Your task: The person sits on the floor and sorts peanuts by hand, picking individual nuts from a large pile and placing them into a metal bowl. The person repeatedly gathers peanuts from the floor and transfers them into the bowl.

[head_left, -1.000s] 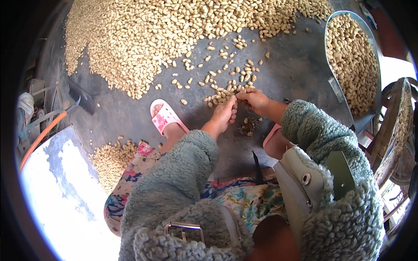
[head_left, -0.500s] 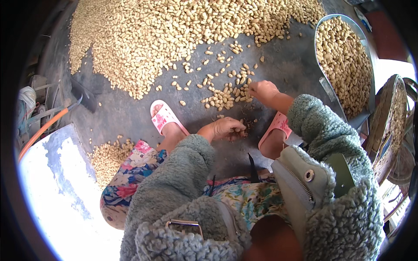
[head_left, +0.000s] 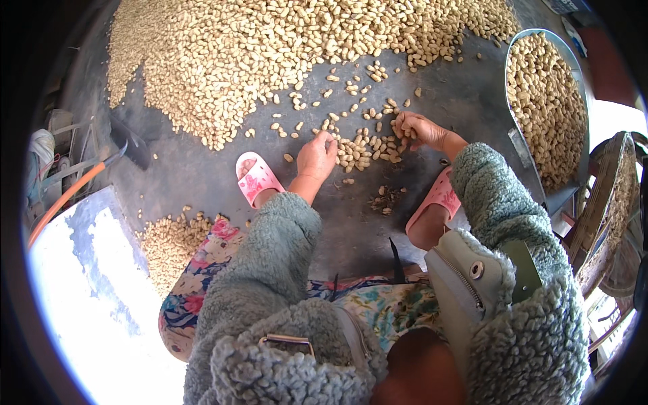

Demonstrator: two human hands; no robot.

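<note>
Unshelled peanuts [head_left: 356, 154] lie in a small loose heap on the dark floor between my feet, with more scattered toward the big pile. My left hand [head_left: 316, 160] is at the heap's left edge, fingers curled in and touching the nuts; what they hold, if anything, is hidden. At the heap's right side, my right hand [head_left: 422, 129] has its fingers bent round a few peanuts. Nearer to me, between the pink slippers, is a little patch of brown debris [head_left: 386, 200], apart from both hands.
A broad peanut pile [head_left: 256, 61] spreads across the far floor. To the right stands a metal scoop-shaped container [head_left: 511, 115] full of peanuts, with a woven basket [head_left: 601, 209] nearer. At left are a shovel [head_left: 131, 145] with an orange handle and a smaller peanut heap [head_left: 172, 246].
My left hand has moved forward from the debris to the small peanut heap. My right hand has shifted slightly right and closed round a few peanuts. The view has shifted a little.
</note>
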